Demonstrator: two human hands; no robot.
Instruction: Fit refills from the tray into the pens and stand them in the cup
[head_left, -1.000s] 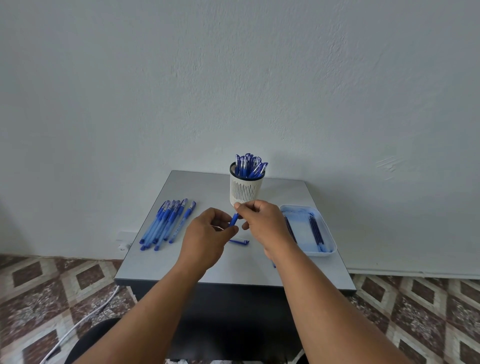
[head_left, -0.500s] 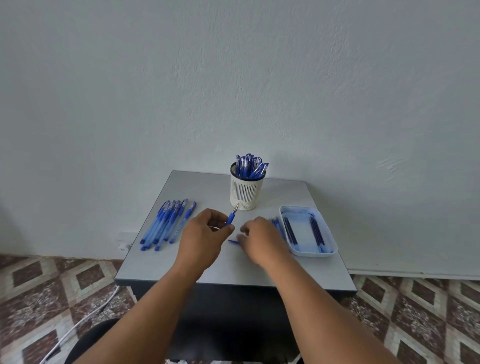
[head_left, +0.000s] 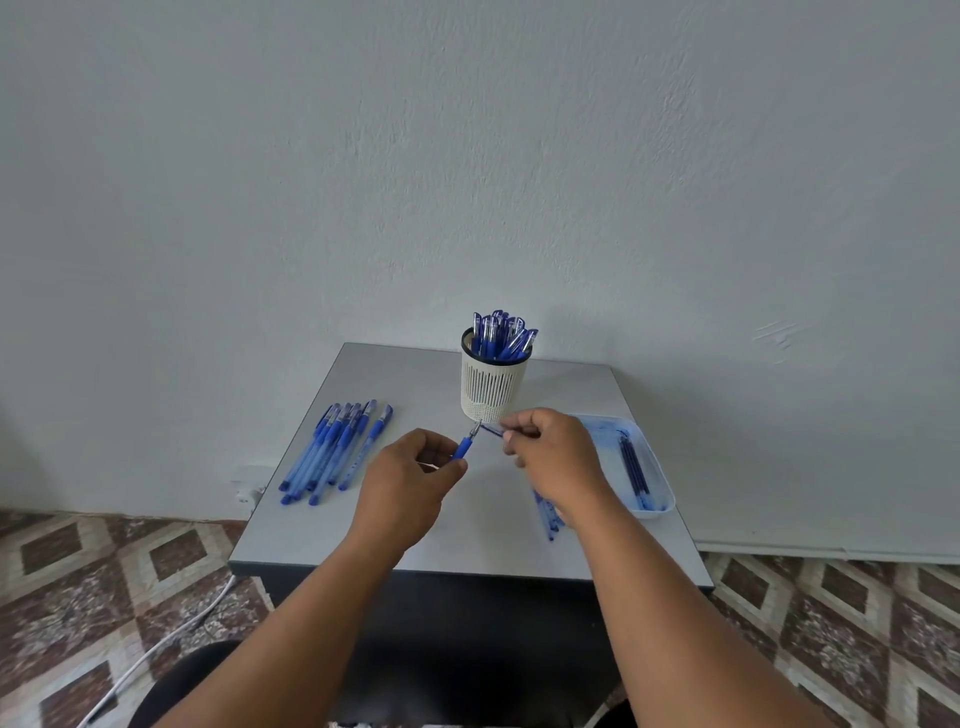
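My left hand (head_left: 410, 478) grips a pen (head_left: 464, 446), its tip pointing to one o'clock toward the cup (head_left: 493, 387). My right hand (head_left: 550, 457) pinches its cap (head_left: 491, 429) just off the tip. Empty pens (head_left: 335, 452) wait at nine o'clock, the tray (head_left: 657, 470) of refills (head_left: 631, 462) at three. A crooked push could jab the tip past the cap, or knock the cup.
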